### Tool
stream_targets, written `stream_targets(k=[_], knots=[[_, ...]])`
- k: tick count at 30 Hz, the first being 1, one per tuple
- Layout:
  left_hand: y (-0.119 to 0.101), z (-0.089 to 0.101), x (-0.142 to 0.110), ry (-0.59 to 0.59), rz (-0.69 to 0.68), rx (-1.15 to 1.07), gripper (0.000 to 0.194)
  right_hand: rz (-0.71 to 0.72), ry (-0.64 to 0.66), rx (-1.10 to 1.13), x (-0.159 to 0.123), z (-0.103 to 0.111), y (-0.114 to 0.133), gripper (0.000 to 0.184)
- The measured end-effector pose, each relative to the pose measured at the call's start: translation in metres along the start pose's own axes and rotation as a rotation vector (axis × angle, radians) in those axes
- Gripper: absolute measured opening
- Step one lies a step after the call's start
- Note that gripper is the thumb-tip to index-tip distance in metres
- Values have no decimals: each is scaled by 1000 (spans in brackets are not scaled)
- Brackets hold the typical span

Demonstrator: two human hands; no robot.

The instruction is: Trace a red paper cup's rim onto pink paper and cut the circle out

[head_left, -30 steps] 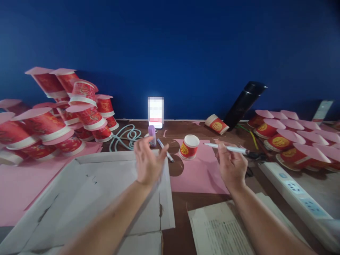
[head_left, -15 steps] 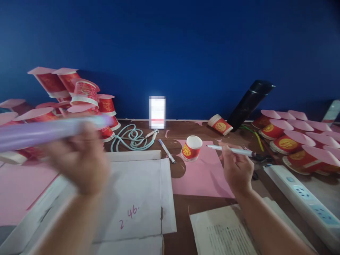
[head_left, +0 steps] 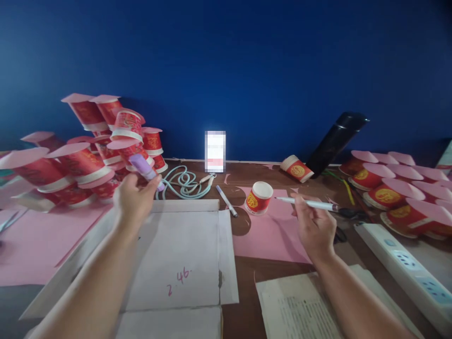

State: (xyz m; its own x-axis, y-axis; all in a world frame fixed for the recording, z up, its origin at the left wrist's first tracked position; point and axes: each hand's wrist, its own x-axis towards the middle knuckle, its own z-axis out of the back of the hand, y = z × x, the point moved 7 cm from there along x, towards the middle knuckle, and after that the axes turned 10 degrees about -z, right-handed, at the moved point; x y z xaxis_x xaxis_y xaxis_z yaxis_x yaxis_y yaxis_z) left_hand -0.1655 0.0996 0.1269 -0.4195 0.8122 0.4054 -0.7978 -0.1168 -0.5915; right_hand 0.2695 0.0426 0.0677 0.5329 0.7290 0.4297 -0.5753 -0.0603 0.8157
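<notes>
My left hand point(head_left: 132, 200) is closed around a purple glue stick point(head_left: 143, 167), held over the top left part of the white cardboard and in front of stacked red paper cups point(head_left: 86, 162). My right hand point(head_left: 316, 226) grips a white pen point(head_left: 310, 203) between thumb and fingers, its tip pointing left. Just left of that tip, a red paper cup point(head_left: 259, 200) with a white rim and gold emblem stands on a pink paper sheet point(head_left: 273, 240) with round cut-outs. Another slim pen point(head_left: 226, 201) lies left of this cup.
White cardboard point(head_left: 176, 245) with handwriting covers the front left. A lit phone point(head_left: 215, 151) stands by the blue wall, with a pale blue cord point(head_left: 187, 188) nearby. To the right are a leaning black bottle point(head_left: 337, 141), a tipped cup stack point(head_left: 296, 168), pink-topped cups point(head_left: 384, 195) and a power strip point(head_left: 406, 263).
My left hand has swung from close to the camera down and away, glue stick still in its grasp. The view has shifted slightly left. My right hand keeps the pen nearly still.
</notes>
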Motion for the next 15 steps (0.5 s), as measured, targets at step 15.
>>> stream_targets(k=[15], knots=[[31, -84, 14, 275, -155, 173, 24, -1, 15, -7, 0, -1, 2, 39]])
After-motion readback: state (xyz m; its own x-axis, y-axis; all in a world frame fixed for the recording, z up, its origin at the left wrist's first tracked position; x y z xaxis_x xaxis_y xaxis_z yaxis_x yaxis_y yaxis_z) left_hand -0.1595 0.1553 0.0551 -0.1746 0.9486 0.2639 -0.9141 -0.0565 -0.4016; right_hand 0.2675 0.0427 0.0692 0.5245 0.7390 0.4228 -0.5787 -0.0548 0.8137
